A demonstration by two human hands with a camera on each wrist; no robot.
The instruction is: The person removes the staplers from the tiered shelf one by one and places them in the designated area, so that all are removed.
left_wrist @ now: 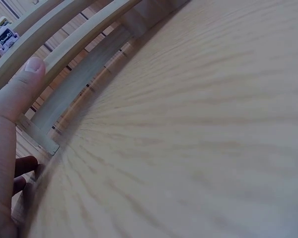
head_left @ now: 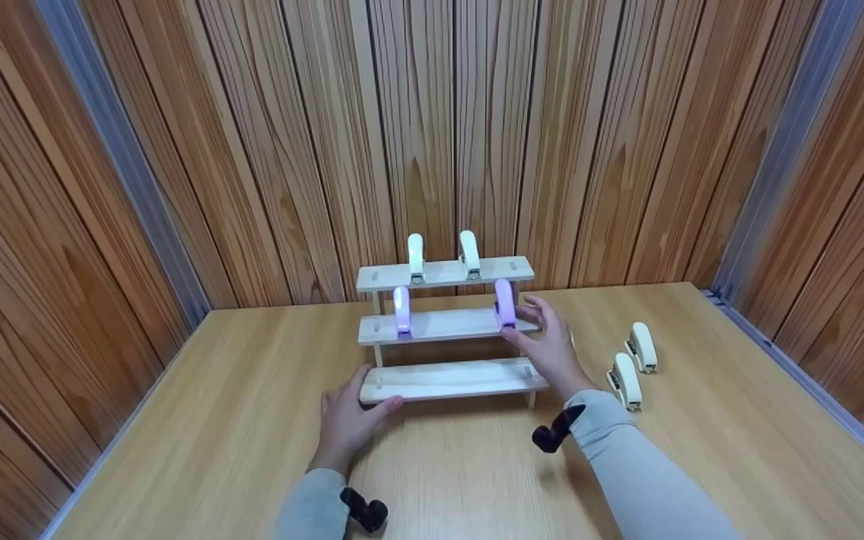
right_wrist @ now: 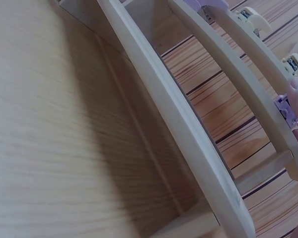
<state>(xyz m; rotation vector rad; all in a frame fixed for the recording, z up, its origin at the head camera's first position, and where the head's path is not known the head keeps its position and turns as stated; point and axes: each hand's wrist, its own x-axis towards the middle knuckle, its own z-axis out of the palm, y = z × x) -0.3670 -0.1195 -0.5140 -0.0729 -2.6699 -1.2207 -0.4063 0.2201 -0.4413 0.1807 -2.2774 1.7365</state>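
A three-tier wooden display shelf [head_left: 447, 381] stands on the table. My left hand [head_left: 349, 420] grips the left end of its lowest tier, thumb along the front edge. On the middle tier, my right hand [head_left: 550, 349] holds a purple stapler [head_left: 505, 304] near the right end, thumb at its front and fingers beside it. Another purple stapler [head_left: 402, 311] sits toward that tier's left end. Two cream staplers, one on the left [head_left: 416, 257] and one on the right [head_left: 469, 253], rest on the top tier. In the right wrist view, the held purple stapler [right_wrist: 286, 110] is partly covered by fingers.
Two more cream staplers, a nearer one [head_left: 625, 381] and a farther one [head_left: 641, 347], lie on the table [head_left: 252, 420] right of the shelf. A wood-panelled wall [head_left: 289, 150] rises behind the table, with panelled walls at both sides.
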